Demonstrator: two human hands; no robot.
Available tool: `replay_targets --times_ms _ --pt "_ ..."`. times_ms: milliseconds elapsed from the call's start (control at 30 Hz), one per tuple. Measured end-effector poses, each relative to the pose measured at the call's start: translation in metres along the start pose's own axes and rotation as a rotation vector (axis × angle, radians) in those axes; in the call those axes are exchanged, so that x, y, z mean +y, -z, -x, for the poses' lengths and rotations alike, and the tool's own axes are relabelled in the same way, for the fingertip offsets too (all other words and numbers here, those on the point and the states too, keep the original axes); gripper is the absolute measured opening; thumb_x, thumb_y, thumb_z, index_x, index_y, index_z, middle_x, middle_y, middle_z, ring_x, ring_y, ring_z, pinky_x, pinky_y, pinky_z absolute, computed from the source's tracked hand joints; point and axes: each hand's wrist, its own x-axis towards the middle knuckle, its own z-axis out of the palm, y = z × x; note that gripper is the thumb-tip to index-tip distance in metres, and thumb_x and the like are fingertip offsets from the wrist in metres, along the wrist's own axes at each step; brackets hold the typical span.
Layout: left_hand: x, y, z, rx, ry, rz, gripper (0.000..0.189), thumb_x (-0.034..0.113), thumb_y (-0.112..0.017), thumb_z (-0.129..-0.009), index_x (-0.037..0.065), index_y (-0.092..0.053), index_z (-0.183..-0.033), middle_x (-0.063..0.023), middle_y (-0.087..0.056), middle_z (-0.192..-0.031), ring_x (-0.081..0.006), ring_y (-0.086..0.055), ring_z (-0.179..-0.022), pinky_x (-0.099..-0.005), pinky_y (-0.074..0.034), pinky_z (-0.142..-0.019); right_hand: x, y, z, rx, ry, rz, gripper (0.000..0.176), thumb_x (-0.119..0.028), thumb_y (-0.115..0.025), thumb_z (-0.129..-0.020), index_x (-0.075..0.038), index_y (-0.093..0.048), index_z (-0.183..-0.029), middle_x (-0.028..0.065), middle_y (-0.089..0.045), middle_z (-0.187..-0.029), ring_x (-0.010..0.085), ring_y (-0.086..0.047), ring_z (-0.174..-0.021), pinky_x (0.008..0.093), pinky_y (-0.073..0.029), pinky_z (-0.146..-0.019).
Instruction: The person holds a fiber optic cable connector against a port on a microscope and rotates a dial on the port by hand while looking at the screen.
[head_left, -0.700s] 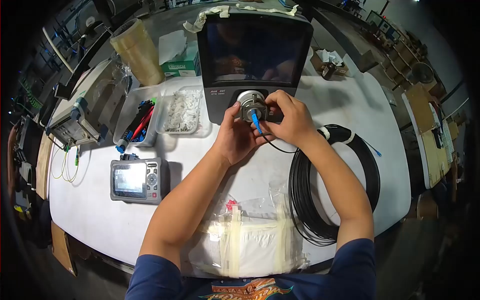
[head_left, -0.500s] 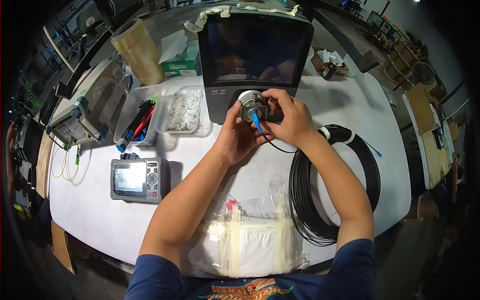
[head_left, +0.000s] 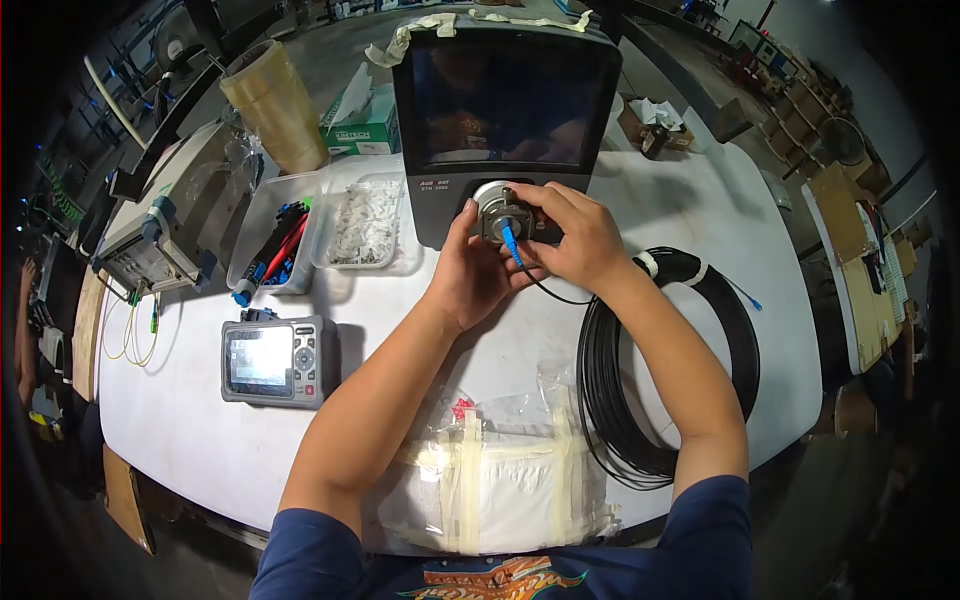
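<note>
Head view: both forearms reach up the middle of the frame and meet just below the screen unit (head_left: pixel 505 100). The left hand (head_left: pixel 470 275) has its grip closed on the left rim of a round metal fitting (head_left: pixel 497 212), thumb up. The right hand (head_left: pixel 575 240) curls its grip over the fitting's top and right. A blue plug (head_left: pixel 511 243) sits in its centre. Left of centre on the tabletop (head_left: pixel 180 420), one clear tray (head_left: pixel 365 222) holds small white pieces, and a second tray (head_left: pixel 280 245) holds red and blue tools.

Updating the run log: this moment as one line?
left hand: holds fitting | right hand: grips fitting top | blue connector: plugged in fitting | cable coil: on table
</note>
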Motion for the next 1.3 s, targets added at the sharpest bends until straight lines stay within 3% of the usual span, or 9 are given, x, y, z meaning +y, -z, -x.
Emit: replay_targets --times_ms 200,267,500,567,900,967,1300 --pt "0.0010 0.0028 -0.0005 -0.002 0.022 0.019 0.074 0.068 -0.044 -0.099 0.004 -0.055 -0.135 -0.0115 -0.067 -0.124 -0.0265 -0.067 -0.111 -0.0462 -0.050 -0.106 -0.0009 -0.0008 -0.0015 -0.013 -0.031 -0.033 0.060 -0.021 -0.089 -0.071 -0.011 -0.065 -0.125 0.0070 -0.068 -0.093 0.0253 -0.069 -0.078 0.0374 -0.057 -0.072" --pt "0.0007 0.0031 -0.0003 -0.022 0.010 0.049 0.072 0.065 -0.048 -0.099 0.003 -0.056 -0.137 -0.0144 -0.064 -0.132 -0.0313 -0.065 -0.118 -0.0535 -0.048 -0.110 0.0022 -0.0008 -0.0005 0.004 0.005 -0.036 0.058 -0.020 -0.089 -0.072 -0.011 -0.065 -0.124 0.0069 -0.069 -0.094 0.0252 -0.069 -0.078 0.0372 -0.057 -0.071" --pt "-0.0003 0.0044 -0.0014 0.013 0.020 0.082 0.071 0.064 -0.046 -0.100 0.005 -0.056 -0.138 -0.0143 -0.063 -0.134 -0.0316 -0.064 -0.120 -0.0539 -0.048 -0.109 0.0003 0.0007 0.0002 0.001 -0.011 -0.051 0.055 -0.020 -0.089 -0.072 -0.010 -0.065 -0.120 0.0072 -0.070 -0.099 0.0249 -0.071 -0.079 0.0361 -0.058 -0.071" --pt "0.0001 0.0046 -0.0007 0.004 0.019 0.063 0.070 0.063 -0.045 -0.100 0.006 -0.056 -0.139 -0.0142 -0.063 -0.135 -0.0315 -0.064 -0.120 -0.0536 -0.049 -0.109 -0.0025 0.0037 0.0000 -0.060 -0.063 -0.058 0.058 -0.007 -0.087 -0.070 -0.004 -0.064 -0.124 0.0105 -0.071 -0.104 0.0261 -0.071 -0.088 0.0323 -0.060 -0.079" --pt "-0.0012 0.0064 -0.0018 -0.042 -0.003 0.044 0.071 0.065 -0.045 -0.100 0.007 -0.055 -0.139 -0.0136 -0.063 -0.134 -0.0303 -0.064 -0.120 -0.0532 -0.049 -0.108 0.0020 0.0012 0.0022 -0.059 -0.057 -0.044 0.054 -0.011 -0.089 -0.072 -0.005 -0.064 -0.120 0.0095 -0.072 -0.110 0.0237 -0.071 -0.086 0.0317 -0.059 -0.077" --pt "-0.0007 0.0065 -0.0018 -0.049 0.001 0.041 0.071 0.065 -0.045 -0.100 0.007 -0.055 -0.139 -0.0135 -0.063 -0.134 -0.0302 -0.064 -0.120 -0.0528 -0.049 -0.109 0.0010 -0.0004 0.0011 0.002 -0.034 -0.032 0.050 -0.020 -0.089 -0.072 -0.008 -0.064 -0.113 0.0067 -0.069 -0.094 0.0247 -0.071 -0.079 0.0365 -0.058 -0.070" --pt "0.0014 0.0045 -0.0010 -0.062 -0.003 0.018 0.072 0.066 -0.043 -0.100 0.006 -0.055 -0.140 -0.0131 -0.064 -0.134 -0.0301 -0.065 -0.119 -0.0521 -0.049 -0.109 -0.0007 0.0027 -0.0001 -0.023 -0.054 -0.008 0.046 -0.021 -0.088 -0.073 -0.008 -0.064 -0.110 0.0064 -0.069 -0.093 0.0244 -0.070 -0.078 0.0361 -0.058 -0.070"
